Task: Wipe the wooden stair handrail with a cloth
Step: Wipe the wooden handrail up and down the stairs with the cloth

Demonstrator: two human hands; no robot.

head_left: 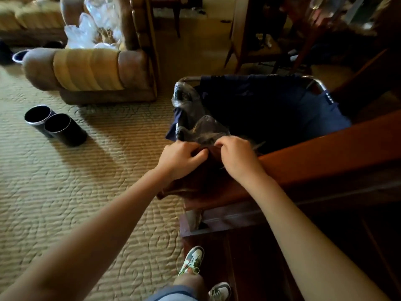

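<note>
The reddish-brown wooden handrail [325, 157] runs from the right edge down to its end at centre. Over that end hangs a dark brown cloth [191, 181], its lower part drooping toward the floor. My left hand [180, 159] grips the cloth's top edge with curled fingers. Right beside it, my right hand [236, 157] pinches the same edge, resting on the rail end. A crinkled clear plastic sheet [206, 129] lies just beyond both hands.
A dark blue fabric hamper with a metal frame [282, 109] stands right behind the rail. Two dark cylinders [56, 127] lie on the beige carpet at left. A brown armchair [91, 70] sits at far left, wooden chairs [260, 46] behind. My shoes [193, 259] are at the rail's base.
</note>
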